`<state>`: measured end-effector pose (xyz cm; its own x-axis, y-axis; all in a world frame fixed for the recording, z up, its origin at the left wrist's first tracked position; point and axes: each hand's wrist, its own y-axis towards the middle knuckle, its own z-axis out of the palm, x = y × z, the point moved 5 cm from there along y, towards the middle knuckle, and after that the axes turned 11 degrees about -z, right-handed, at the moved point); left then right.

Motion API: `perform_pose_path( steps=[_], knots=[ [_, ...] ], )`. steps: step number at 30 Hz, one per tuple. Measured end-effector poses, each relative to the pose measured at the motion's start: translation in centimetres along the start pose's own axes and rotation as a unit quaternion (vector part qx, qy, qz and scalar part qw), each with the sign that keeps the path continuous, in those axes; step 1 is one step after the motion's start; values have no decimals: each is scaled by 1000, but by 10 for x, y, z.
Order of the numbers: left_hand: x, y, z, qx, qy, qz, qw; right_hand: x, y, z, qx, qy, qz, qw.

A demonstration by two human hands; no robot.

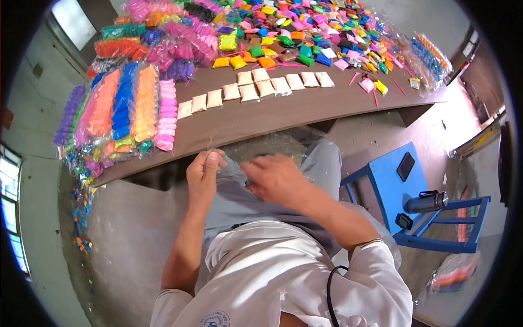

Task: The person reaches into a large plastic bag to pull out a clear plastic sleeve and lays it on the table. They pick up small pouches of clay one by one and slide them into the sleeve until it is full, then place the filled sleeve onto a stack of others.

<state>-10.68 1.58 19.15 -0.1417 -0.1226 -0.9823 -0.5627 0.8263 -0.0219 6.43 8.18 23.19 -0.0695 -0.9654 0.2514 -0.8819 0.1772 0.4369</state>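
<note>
Above my lap, my left hand (205, 170) is closed in a pinch on a clear plastic bag (233, 170), thumb uppermost. A thin wisp of the film sticks up past the fingertips. My right hand (277, 177) is at the bag's other side, its fingers bent and smeared by motion, so its grip cannot be told. Beyond the hands, a row of small cream-coloured packets (249, 91) lies along the near part of the brown table (327, 103), partly doubled in the middle.
Long clear sleeves of coloured packets (124, 103) are stacked at the table's left. A heap of loose coloured packets (305, 32) covers its far side, with pink sticks (354, 79) nearby. At right, a blue chair (389, 169) bears a phone (405, 166) and a flask (427, 202).
</note>
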Motion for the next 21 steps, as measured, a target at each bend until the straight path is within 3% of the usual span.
perform_pose_path(
  steps=[1, 2, 5, 9, 11, 14, 18, 21],
  knots=[
    [-3, 1, 0, -5, -1, 24, 1000, 2, -2, 23, 108, 38, 25, 993],
    [-6, 1, 1, -10, -3, 48, 999, 5, -4, 33, 108, 39, 26, 993],
    [-10, -2, 2, -9, 0, 33, 999, 16, -3, 39, 12, 26, -23, 999],
    [-8, 0, -3, -22, -6, 55, 998, 17, 3, 27, -24, -4, -11, 1000],
    [3, -1, -6, -12, 13, -21, 1000, 16, 5, 22, -45, -29, 10, 999],
    [8, -3, -7, -3, 30, -21, 999, 10, 5, 24, -88, -32, -4, 996],
    [20, 0, -10, 1, 36, -19, 999, 10, 7, 25, -105, -60, -20, 992],
    [19, 4, -9, 9, 23, -12, 1000, 17, 11, 32, -76, -9, -55, 996]
  ],
)
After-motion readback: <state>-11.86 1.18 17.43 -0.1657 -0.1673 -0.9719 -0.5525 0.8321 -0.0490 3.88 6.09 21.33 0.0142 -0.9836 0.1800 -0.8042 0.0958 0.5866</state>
